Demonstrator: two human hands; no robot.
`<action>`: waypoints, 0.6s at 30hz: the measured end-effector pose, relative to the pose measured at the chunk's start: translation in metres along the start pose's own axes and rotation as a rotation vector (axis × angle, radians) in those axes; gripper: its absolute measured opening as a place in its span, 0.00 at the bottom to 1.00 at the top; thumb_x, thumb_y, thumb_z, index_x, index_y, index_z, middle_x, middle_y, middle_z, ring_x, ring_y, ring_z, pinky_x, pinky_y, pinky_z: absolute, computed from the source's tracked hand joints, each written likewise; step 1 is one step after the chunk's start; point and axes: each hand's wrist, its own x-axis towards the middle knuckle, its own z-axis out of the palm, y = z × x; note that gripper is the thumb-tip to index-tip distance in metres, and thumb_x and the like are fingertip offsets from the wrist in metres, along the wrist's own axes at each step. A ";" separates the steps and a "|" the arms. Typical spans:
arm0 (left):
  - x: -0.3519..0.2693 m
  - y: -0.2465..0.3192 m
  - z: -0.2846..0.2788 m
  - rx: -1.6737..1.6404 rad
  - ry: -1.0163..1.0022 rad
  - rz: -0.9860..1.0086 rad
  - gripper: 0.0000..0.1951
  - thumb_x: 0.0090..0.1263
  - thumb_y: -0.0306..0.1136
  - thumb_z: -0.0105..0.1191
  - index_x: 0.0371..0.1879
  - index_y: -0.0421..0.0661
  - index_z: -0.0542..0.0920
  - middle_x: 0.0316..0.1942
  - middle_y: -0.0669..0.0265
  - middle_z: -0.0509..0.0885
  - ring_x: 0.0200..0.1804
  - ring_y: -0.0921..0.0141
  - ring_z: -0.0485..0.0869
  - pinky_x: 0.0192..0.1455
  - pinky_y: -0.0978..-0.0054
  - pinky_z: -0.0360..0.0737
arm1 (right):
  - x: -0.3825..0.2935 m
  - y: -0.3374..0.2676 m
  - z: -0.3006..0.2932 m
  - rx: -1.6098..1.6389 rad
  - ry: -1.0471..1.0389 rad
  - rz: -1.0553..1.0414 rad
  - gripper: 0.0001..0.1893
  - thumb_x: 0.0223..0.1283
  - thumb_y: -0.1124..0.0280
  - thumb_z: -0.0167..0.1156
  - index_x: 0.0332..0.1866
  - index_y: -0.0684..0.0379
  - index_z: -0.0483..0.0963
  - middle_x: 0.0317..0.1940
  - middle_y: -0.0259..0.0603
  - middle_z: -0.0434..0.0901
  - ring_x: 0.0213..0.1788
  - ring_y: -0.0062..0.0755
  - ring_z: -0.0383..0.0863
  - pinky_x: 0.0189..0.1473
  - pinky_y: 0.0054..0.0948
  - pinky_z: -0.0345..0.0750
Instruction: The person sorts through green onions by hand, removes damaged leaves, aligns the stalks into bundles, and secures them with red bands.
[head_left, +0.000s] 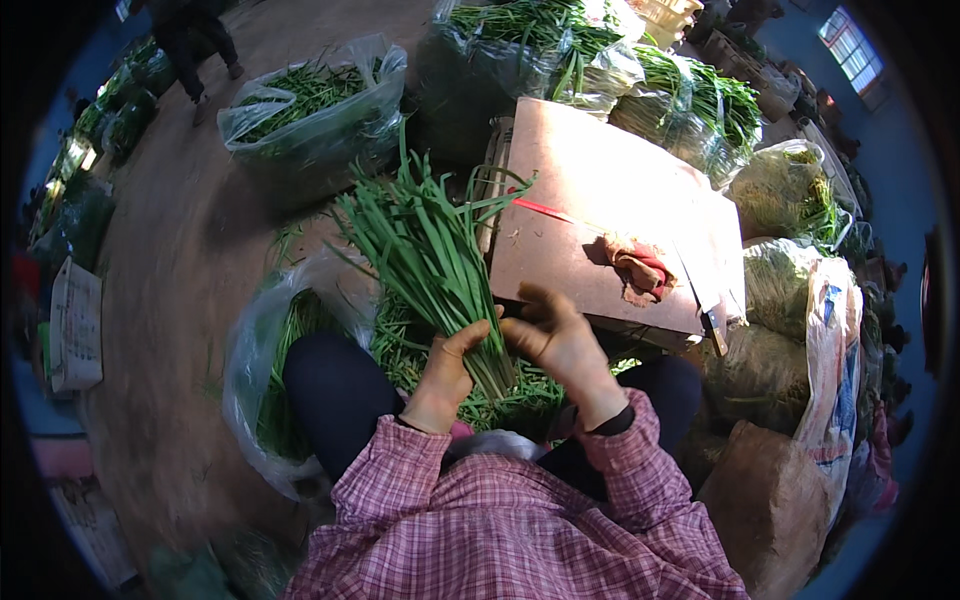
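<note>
My left hand (448, 373) grips a bunch of long flat green leaves, apparently garlic chives (431, 255), low on the stems. The leaf ends fan out up and away from me, and the pale cut ends point down between my knees. On the other side of the stems is my right hand (562, 345), fingers spread and curved. Its fingertips are beside the bunch; whether they touch it is hard to tell. Beneath both hands lies a heap of loose green leaves (495, 409).
A board-topped table (555, 247) stands ahead right, bearing a crumpled red and tan cloth (641, 270), a red strap (544, 210) and a knife (701, 304). Plastic bags of greens (322, 142) surround me, one open bag (247, 375) by my left knee. A person (187, 45) stands far left.
</note>
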 end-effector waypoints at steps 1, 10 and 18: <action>0.000 0.000 0.004 0.035 -0.011 0.037 0.24 0.64 0.27 0.65 0.60 0.39 0.78 0.52 0.59 0.86 0.53 0.66 0.85 0.56 0.67 0.84 | -0.009 0.009 0.014 0.047 -0.104 0.022 0.39 0.51 0.59 0.77 0.66 0.66 0.70 0.54 0.53 0.80 0.56 0.41 0.82 0.60 0.34 0.77; -0.006 0.001 0.040 0.541 -0.277 0.123 0.29 0.61 0.37 0.72 0.61 0.42 0.78 0.57 0.62 0.84 0.58 0.70 0.80 0.62 0.69 0.77 | -0.028 0.017 0.018 0.115 -0.035 0.193 0.30 0.50 0.63 0.75 0.56 0.65 0.72 0.44 0.44 0.85 0.48 0.35 0.84 0.53 0.30 0.79; 0.110 0.011 0.062 1.360 -0.088 0.581 0.21 0.72 0.40 0.59 0.59 0.41 0.80 0.57 0.58 0.82 0.57 0.63 0.81 0.64 0.69 0.74 | -0.031 0.008 -0.091 0.773 0.119 0.129 0.14 0.54 0.77 0.67 0.46 0.66 0.78 0.27 0.37 0.80 0.20 0.23 0.74 0.22 0.24 0.69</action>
